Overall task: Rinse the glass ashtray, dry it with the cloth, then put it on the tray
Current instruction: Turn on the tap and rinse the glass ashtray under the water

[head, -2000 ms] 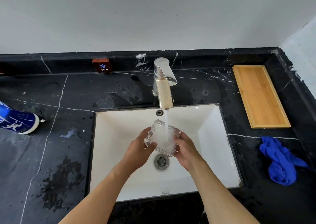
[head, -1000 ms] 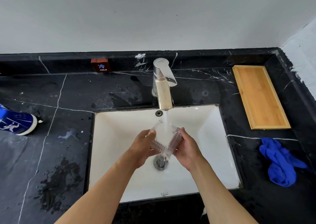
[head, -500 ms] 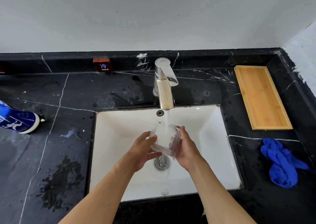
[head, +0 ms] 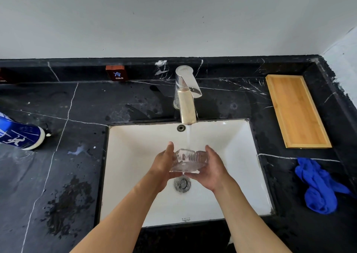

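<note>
Both hands cup the ribbed clear glass ashtray (head: 188, 161) over the white sink (head: 135, 156) under running water: left hand (head: 163, 167) and right hand (head: 213, 168) each grip pressed around opposite sides.

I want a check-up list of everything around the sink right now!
Surface: black marble counter, wet patches at left; white sink.
Job's things: glass ashtray under running water from the tap; blue cloth crumpled on the counter at right; wooden tray bare.
Clutter: blue container lying at left.
Hands: left hand and right hand both hold the ashtray.
Cables: nothing seen.
Surroundings: grey wall; "COLD" sign.
</note>
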